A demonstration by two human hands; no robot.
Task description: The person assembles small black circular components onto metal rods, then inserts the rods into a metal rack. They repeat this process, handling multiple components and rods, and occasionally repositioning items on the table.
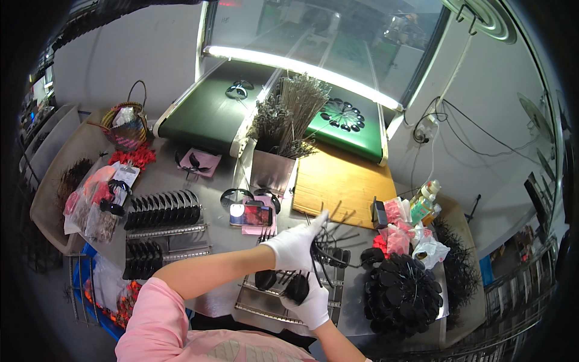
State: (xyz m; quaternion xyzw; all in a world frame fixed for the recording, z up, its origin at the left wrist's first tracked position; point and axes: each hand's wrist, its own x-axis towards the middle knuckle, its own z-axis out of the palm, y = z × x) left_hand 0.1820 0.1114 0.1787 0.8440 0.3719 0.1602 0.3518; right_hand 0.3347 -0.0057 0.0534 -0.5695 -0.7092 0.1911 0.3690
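My white-gloved left hand (295, 246) reaches across the bench, its fingers at a fan of thin black stems (330, 236) and apparently closed round some of them. Just below, my gloved right hand (312, 306) is closed on a bunch of black oval pieces (297, 288). Whether the stems belong to that bunch is not clear. Under both hands lies a slotted metal rack (265, 306). More black oval pieces (265, 279) stand in it on the left, and others (341, 258) at its far right. My left hand hides part of the rack.
Left are racks of black pieces (163, 210) and a bin (45, 208). A phone (251, 215), a metal holder of wires (274, 172) and cardboard (341, 184) lie ahead, with green conveyor belts (211, 114) beyond. A black pile (401, 294) and bottles (422, 208) sit right.
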